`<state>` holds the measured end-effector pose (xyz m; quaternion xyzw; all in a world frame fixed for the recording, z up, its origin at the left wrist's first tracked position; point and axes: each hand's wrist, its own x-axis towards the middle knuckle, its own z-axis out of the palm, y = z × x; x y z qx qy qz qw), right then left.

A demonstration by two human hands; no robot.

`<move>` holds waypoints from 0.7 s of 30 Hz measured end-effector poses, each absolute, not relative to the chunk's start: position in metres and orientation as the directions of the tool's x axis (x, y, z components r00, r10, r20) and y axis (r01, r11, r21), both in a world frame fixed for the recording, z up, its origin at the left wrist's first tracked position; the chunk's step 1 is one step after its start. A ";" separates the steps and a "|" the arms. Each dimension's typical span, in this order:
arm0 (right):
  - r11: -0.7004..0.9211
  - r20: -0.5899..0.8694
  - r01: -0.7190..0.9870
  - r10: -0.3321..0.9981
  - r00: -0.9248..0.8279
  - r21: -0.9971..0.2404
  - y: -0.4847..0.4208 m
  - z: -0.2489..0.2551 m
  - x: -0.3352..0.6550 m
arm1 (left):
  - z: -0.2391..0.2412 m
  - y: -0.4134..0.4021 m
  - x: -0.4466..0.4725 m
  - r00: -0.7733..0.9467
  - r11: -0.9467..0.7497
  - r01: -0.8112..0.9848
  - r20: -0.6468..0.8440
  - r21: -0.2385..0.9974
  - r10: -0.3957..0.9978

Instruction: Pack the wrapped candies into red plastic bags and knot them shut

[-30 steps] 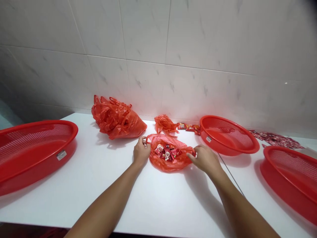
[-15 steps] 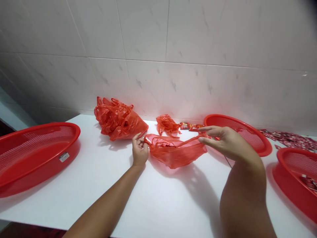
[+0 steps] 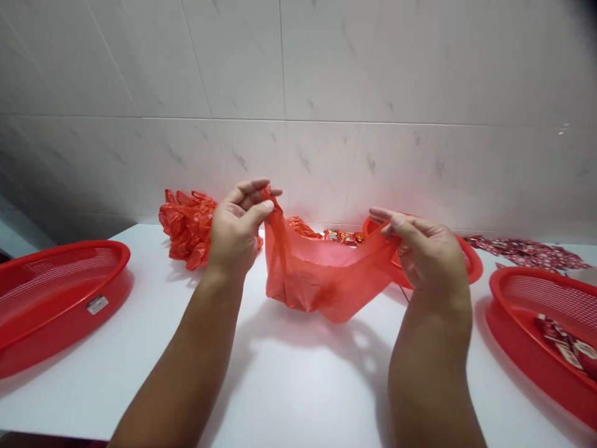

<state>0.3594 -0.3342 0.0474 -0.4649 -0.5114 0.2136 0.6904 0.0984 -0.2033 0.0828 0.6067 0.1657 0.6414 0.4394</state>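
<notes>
A thin red plastic bag [image 3: 321, 280] hangs stretched between my two hands, raised above the white table. My left hand [image 3: 240, 224] pinches one handle at the bag's upper left, thumb against fingers. At the opposite side my right hand [image 3: 426, 246] grips the other handle, its fingers pointing left. The bag's mouth sags open in the middle. Beyond my left forearm lies a bundle of crumpled red plastic bags [image 3: 189, 227], partly covered by that hand. Another crumpled red bag [image 3: 303, 227] shows just behind the held one.
A large red basket [image 3: 107, 292] stands at the left. Small red packets [image 3: 342, 236] lie by the tiled wall. Behind my right hand is another red basket [image 3: 474, 264]. At right, a third basket [image 3: 501, 311] holds dark-red printed packets [image 3: 564, 339]; more patterned pieces [image 3: 527, 252] lie behind it.
Both hands have lifted the red plastic bag; my left hand rose most. The bag hangs higher and more stretched. The view has shifted slightly to the right.
</notes>
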 end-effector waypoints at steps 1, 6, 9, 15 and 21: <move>0.539 0.517 0.083 0.736 0.438 -0.838 -0.332 0.047 0.358 | 0.092 -0.209 0.102 0.093 -0.607 -0.354 0.673 0.711 0.734; 0.581 0.450 -0.184 0.761 0.467 -0.793 -0.319 0.048 0.354 | 0.087 -0.232 0.111 -0.054 -0.661 -0.308 0.681 0.685 0.731; 0.485 0.408 -0.236 0.859 0.311 -0.842 -0.317 0.048 0.346 | 0.075 -0.239 0.112 0.048 -0.615 -0.237 0.641 0.752 0.766; 0.269 0.242 0.087 0.941 -0.238 -0.959 -0.311 0.050 0.306 | 0.074 -0.244 0.114 0.397 -0.677 -0.015 0.626 0.736 0.671; 0.243 0.177 0.232 0.946 -0.272 -0.942 -0.301 0.047 0.292 | 0.073 -0.242 0.120 0.537 -0.665 0.074 0.532 0.743 0.655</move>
